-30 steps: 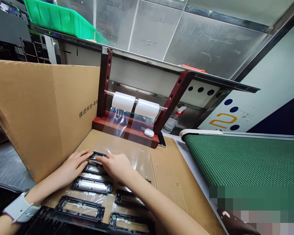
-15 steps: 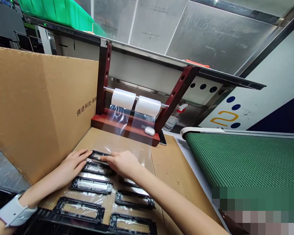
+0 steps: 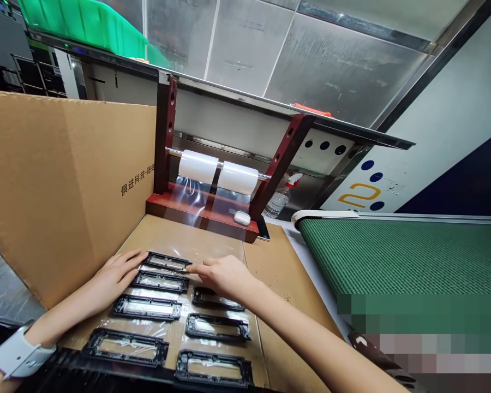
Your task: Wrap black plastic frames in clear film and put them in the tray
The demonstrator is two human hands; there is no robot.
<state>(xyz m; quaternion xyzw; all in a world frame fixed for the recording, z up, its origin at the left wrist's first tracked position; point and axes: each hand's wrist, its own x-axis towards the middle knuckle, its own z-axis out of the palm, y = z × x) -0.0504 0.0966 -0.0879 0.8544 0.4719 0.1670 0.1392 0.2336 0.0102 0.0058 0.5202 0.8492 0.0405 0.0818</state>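
Observation:
My left hand [image 3: 117, 275] lies with fingers stretched out, its fingertips at the left end of the farthest black plastic frame [image 3: 167, 261]. At that frame's right end is my right hand [image 3: 225, 277], index finger reaching to it and the other fingers curled; whether it pinches anything is hidden. Below in the left column lie more black frames, among them one [image 3: 147, 308] near the middle and one [image 3: 126, 347] nearest me. A right column holds similar frames, including one [image 3: 217, 327] in the middle. Clear film [image 3: 175, 331] runs under the frames on the cardboard.
Two rolls of clear film [image 3: 198, 166] hang on a rod in a dark red wooden stand [image 3: 207, 218]. A small white case [image 3: 242, 218] rests on its base. Cardboard [image 3: 69, 185] stands at left. A spray bottle [image 3: 279, 201] and green conveyor belt [image 3: 401, 256] are at right.
My right hand has slid rightward along the farthest frame, from its middle to its right end. My left hand stays by the left end. The view has shifted slightly.

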